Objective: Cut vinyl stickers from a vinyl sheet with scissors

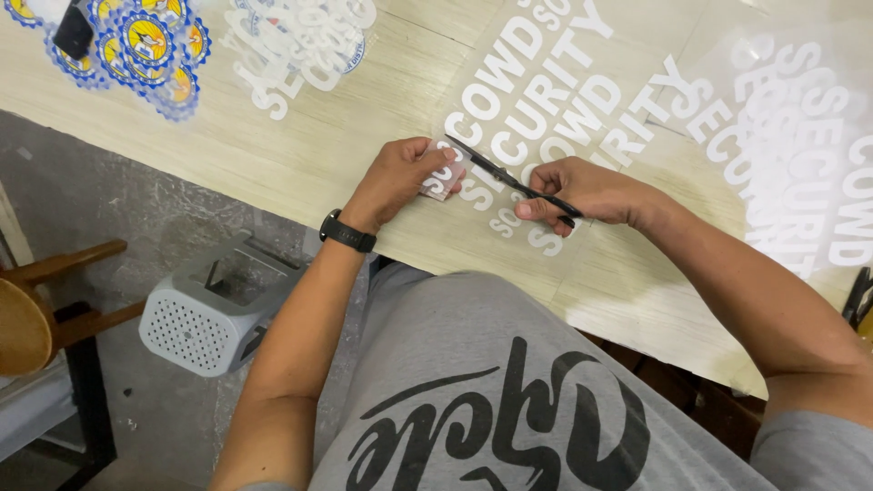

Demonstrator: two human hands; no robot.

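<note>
Clear film sheet [509, 195] with white lettering lies on the pale wooden table [300, 155]. The left hand [400, 177] pinches its cut edge; the right hand [582, 193] is closed around black scissors [509, 179], blades parted. A slip could nick letters or fingers. Handles and cut line are hidden.

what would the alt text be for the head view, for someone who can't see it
Seen from above, a person's right hand works black scissors through a clear film sheet with white lettering on a pale wooden table, while the left hand pinches the sheet's edge. Round blue-and-yellow stickers lie at the far left; a grey perforated box sits on the floor.
</note>
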